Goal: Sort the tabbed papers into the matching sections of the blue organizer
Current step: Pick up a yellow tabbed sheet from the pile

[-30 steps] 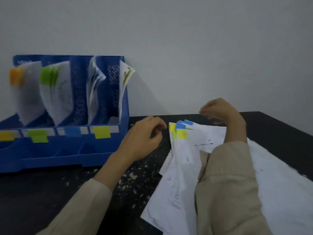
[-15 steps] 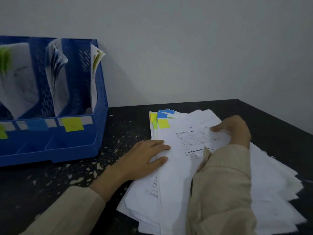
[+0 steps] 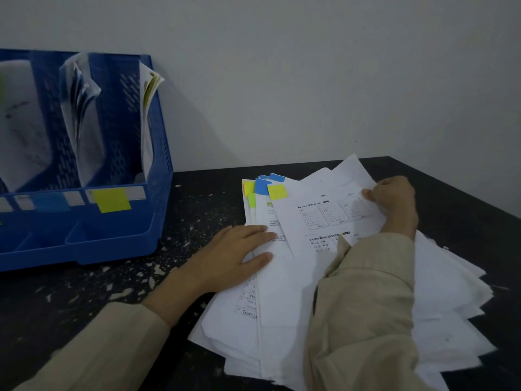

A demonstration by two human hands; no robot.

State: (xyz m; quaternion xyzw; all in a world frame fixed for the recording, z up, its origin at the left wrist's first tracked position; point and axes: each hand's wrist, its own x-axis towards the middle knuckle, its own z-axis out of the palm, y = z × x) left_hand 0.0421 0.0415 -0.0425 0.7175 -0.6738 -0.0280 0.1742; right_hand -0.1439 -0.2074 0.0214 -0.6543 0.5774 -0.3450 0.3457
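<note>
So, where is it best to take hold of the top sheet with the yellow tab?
Probably at its far right edge, coming from the right, where the right hand already pinches it. That edge of the top sheet overhangs the pile, while the left hand presses the sheets below flat.

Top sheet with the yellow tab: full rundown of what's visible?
The top sheet is white printed paper with small tables and text lines, and a yellow tab at its far-left corner. It lies tilted atop the fanned paper pile. The right hand pinches its far-right edge, curling it slightly; the right sleeve covers its near part.
</note>
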